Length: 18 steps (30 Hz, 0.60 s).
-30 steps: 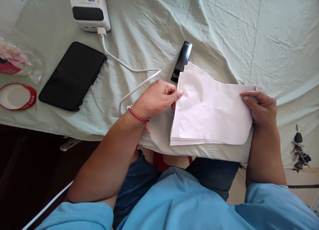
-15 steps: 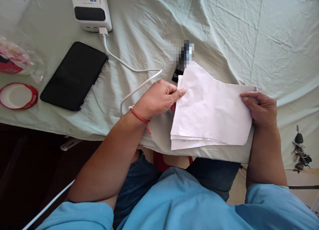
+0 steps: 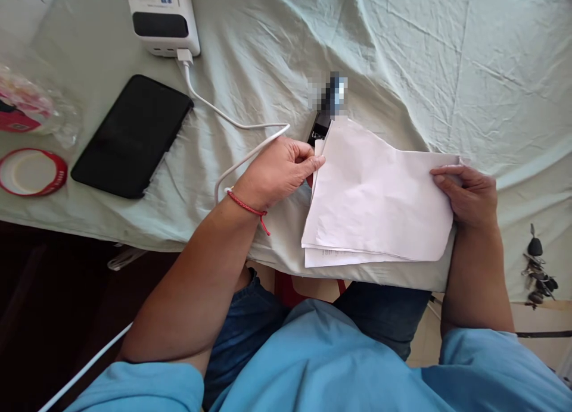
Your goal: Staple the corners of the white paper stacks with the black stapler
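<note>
A small stack of white paper sheets point(image 3: 379, 197) lies on the pale green cloth near the table's front edge. My left hand point(image 3: 274, 171), with a red string on the wrist, pinches the stack's left edge between thumb and fingers. My right hand point(image 3: 469, 194) grips the stack's right edge, thumb on top. A black stapler point(image 3: 322, 123) lies just beyond the paper's upper left corner, partly covered by it. The bottom sheet sticks out a little at the lower left.
A black phone point(image 3: 131, 135) lies to the left, with a white power bank point(image 3: 161, 16) and its white cable point(image 3: 232, 126) behind. A red-rimmed lid point(image 3: 31, 172) and a plastic bag point(image 3: 31, 105) are far left. Keys point(image 3: 538, 269) hang at right.
My left hand slid slightly up along the paper's left edge, and the sheets shifted, so a lower sheet now shows at the bottom left. My right hand stayed put.
</note>
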Each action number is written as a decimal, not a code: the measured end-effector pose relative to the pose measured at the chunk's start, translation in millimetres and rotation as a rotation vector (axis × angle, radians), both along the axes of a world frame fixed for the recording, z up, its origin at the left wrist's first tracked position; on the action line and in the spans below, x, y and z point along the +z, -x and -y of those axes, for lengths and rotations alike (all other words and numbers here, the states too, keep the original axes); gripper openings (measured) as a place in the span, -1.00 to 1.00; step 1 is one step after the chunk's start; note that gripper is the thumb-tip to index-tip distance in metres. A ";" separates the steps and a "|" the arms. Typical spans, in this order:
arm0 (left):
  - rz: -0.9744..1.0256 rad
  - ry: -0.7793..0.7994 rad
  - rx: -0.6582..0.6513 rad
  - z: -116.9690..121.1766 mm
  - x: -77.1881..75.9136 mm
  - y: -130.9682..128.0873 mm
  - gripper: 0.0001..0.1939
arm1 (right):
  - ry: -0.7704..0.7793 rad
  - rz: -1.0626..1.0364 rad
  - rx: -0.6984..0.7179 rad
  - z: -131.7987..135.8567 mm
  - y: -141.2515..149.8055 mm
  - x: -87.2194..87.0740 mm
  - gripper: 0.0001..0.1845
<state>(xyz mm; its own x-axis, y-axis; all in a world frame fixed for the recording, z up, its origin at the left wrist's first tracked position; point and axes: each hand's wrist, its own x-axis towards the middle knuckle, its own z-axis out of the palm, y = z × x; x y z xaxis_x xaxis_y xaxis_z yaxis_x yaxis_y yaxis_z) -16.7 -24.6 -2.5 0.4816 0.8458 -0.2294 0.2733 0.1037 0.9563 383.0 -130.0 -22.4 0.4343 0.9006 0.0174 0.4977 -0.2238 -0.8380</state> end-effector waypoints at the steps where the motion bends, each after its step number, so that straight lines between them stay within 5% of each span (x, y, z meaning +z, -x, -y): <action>1: 0.003 -0.002 -0.004 -0.3 -0.1 0.6 -0.62 | 0.004 -0.009 0.003 0.2 -0.9 0.4 -0.76; 11: 0.022 0.025 -0.077 -1.4 -3.4 0.5 -0.77 | 0.032 -0.059 0.001 1.2 -2.5 3.1 -0.75; 18: -0.081 -0.092 -0.074 -0.1 -0.8 -0.4 -0.54 | 0.051 -0.041 0.043 2.4 -4.3 3.7 -0.78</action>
<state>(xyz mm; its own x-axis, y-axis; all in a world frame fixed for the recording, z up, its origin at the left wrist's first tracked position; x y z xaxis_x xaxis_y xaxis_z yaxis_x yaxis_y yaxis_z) -16.3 -24.4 -3.3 0.5263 0.8280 -0.1933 0.3532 -0.0062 0.9355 387.3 -132.4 -18.7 0.3949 0.9176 -0.0462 0.4731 -0.2462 -0.8459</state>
